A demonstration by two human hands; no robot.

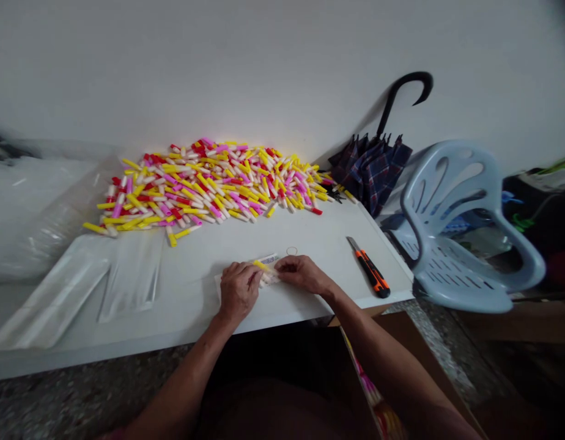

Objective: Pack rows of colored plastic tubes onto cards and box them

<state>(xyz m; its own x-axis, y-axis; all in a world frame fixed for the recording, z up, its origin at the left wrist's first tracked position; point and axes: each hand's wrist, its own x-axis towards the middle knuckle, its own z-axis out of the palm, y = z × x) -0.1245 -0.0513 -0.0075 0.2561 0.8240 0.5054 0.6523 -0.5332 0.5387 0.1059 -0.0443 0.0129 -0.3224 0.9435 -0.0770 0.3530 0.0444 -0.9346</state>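
Note:
Near the table's front edge, my left hand (239, 290) and my right hand (303, 274) are closed on a small transparent plastic bag (271, 278) that lies between them. Whitish pieces and a yellow-ended tube (260, 265) show in or on the bag; which of the two I cannot tell. Printed marks are visible along its far side. A thin loop (291, 250) lies just beyond my right fingers. Further back is a large heap of small white tubes (209, 189) with yellow, red and pink ends.
An orange and black utility knife (369, 267) lies at the right, blade out. Flat plastic bags (131, 275) lie at the left beside a large plastic sack (30, 214). A folded umbrella (374, 165) leans on the wall. A light-blue chair (466, 226) stands right of the table (191, 305).

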